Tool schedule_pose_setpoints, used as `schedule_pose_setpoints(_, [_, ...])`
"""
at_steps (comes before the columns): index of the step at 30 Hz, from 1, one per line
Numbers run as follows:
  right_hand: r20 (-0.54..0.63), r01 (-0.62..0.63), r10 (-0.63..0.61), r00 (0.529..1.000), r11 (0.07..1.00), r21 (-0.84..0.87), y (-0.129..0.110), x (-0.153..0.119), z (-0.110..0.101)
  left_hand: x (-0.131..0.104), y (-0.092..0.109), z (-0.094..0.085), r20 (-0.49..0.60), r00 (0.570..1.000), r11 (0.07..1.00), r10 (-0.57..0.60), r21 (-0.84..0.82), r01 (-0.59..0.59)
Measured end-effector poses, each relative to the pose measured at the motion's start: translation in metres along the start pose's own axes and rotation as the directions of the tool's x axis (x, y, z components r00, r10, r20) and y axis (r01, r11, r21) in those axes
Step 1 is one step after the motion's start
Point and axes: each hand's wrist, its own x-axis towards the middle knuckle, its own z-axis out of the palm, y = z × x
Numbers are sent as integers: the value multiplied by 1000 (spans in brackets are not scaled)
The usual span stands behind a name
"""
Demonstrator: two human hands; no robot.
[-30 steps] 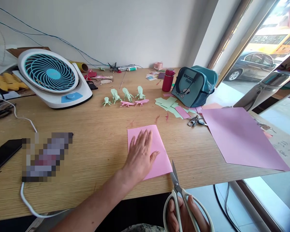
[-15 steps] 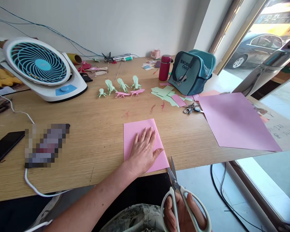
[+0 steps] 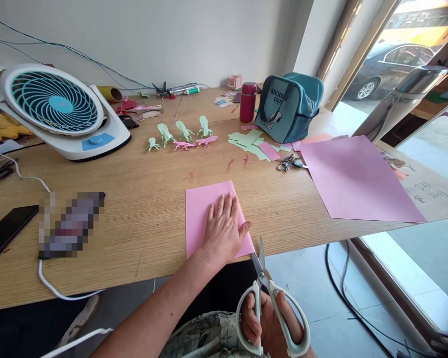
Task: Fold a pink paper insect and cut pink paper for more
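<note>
Here the scissors (image 3: 261,275) point forward, long axis front-to-back, blades parted at the pink sheet's (image 3: 198,211) corner, right grip (image 3: 272,320) curled round the handles, left grip (image 3: 223,229) outstretched flat on paper.

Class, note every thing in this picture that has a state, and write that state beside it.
Scissors: blades open, held in the right hand
Small pink sheet: flat under the left hand
Large pink sheet: lying flat
Red bottle: upright, capped
Blue bag: standing upright
Fan: head tilted; running or not, unclear
Green paper figures: folded
</note>
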Motion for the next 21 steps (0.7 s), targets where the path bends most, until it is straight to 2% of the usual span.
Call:
schedule_pose_setpoints(11, [161,-38,2,987,975,220,-13,2,5,0,1,-1,17,1000,1000,0,29,0])
schedule_pose_setpoints(15, [196,-71,16,981,958,277,-9,-1,1,0,0,-1,6,1000,1000,-4,26,4])
schedule_pose_setpoints(17, [187,-80,25,982,954,290,-4,-2,-2,0,0,0,6,1000,1000,-4,25,3])
schedule_pose_setpoints(21, [97,-59,35,995,965,256,-1,-1,1,0,0,0,5,1000,1000,4,28,-4])
